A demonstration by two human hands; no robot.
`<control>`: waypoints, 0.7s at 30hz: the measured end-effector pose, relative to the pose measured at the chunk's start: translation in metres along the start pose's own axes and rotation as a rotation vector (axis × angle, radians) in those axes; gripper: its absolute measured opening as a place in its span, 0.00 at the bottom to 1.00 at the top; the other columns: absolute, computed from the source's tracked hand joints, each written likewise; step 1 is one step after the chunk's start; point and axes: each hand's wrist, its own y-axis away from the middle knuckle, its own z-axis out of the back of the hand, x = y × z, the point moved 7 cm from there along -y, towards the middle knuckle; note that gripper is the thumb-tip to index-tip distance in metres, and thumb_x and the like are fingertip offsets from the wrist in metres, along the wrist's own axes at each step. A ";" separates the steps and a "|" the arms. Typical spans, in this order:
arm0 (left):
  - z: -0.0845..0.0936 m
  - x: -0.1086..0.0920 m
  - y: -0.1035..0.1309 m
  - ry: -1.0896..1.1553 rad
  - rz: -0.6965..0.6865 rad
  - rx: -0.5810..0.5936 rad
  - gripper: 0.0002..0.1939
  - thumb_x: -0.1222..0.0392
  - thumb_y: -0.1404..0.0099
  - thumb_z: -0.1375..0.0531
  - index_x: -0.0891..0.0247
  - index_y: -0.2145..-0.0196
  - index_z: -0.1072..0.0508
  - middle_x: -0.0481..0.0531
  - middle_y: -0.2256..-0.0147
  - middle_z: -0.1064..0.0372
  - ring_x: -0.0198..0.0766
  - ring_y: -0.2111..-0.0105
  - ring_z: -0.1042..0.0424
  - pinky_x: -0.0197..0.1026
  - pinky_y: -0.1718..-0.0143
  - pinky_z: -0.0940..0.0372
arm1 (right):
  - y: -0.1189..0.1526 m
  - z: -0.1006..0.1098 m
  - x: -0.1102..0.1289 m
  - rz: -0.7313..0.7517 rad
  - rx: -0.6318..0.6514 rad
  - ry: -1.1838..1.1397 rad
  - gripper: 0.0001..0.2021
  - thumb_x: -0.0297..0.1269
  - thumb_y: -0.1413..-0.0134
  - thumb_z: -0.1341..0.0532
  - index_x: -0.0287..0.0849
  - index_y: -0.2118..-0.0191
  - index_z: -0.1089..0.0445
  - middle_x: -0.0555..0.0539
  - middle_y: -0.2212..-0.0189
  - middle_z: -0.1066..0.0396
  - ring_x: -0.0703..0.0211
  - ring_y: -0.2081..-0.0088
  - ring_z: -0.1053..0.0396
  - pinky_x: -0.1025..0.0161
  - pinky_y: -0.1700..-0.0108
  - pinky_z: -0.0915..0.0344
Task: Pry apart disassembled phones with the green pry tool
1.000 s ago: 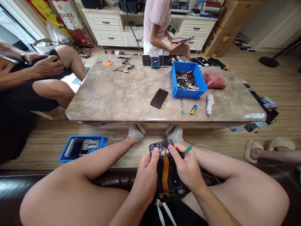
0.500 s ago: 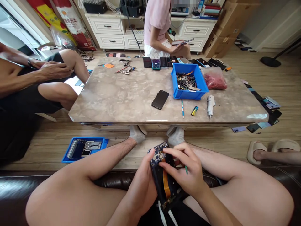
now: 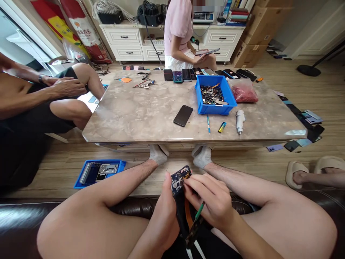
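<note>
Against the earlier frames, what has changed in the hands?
The opened phone has tilted in the left hand. In the right hand, thumb and forefinger, spread a moment ago, have closed together at the circuit board. That hand's green-handled tool has swung from pointing up to slanting down. The blue bin and tabletop phone stayed put.

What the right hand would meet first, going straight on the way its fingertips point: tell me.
Most likely the opened phone's circuit board: the right hand's fingertips seem to be at it, though depth is hard to judge. Past it, the left hand looks next.
</note>
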 end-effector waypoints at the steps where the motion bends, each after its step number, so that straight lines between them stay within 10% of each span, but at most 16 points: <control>1: -0.001 -0.002 0.001 0.029 -0.013 0.001 0.33 0.35 0.27 0.49 0.65 0.45 0.22 0.60 0.48 0.22 0.54 0.39 0.31 0.53 0.34 0.42 | 0.000 0.002 0.001 -0.020 -0.040 0.002 0.14 0.18 0.39 0.35 0.38 0.50 0.29 0.43 0.61 0.25 0.56 0.62 0.27 0.60 0.59 0.30; 11: -0.011 -0.012 0.009 0.128 -0.072 0.136 0.35 0.33 0.28 0.50 0.65 0.44 0.22 0.60 0.52 0.20 0.51 0.50 0.22 0.48 0.42 0.34 | 0.010 0.015 -0.013 -0.426 -0.242 -0.212 0.07 0.24 0.35 0.39 0.43 0.57 0.30 0.50 0.65 0.30 0.67 0.71 0.37 0.69 0.68 0.36; 21: -0.005 -0.002 0.002 0.125 -0.093 0.059 0.31 0.33 0.36 0.38 0.59 0.47 0.20 0.56 0.52 0.19 0.56 0.45 0.25 0.53 0.38 0.36 | 0.012 0.001 -0.037 -0.649 -0.091 -0.275 0.02 0.31 0.36 0.39 0.43 0.60 0.29 0.55 0.73 0.35 0.67 0.74 0.39 0.71 0.71 0.39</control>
